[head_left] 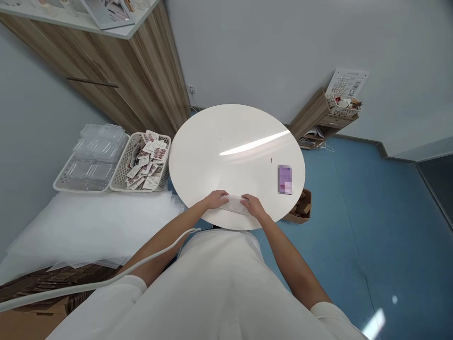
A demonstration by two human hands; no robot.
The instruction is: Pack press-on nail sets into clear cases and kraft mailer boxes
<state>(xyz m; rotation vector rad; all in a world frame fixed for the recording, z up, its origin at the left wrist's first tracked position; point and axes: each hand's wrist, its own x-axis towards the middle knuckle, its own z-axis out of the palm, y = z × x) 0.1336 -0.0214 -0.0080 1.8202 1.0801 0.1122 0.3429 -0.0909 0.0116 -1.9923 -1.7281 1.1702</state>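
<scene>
A white short-sleeved shirt (pixel 222 283) fills the foreground below a round, glossy white surface (pixel 230 132). At the surface's near edge, a thin, flat, whitish strip (pixel 234 204) has its ends pinched in the closed fingers of the left hand (pixel 214 199) and right hand (pixel 254 206). A purple, blurred rectangular item (pixel 284 175) lies near the right edge.

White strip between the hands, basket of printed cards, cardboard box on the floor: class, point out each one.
White strip (pixel 235 204): head view, middle of its length.
Basket of printed cards (pixel 164 174): head view, its right-hand wall.
Cardboard box (pixel 297 219): head view, its near wall.
</scene>
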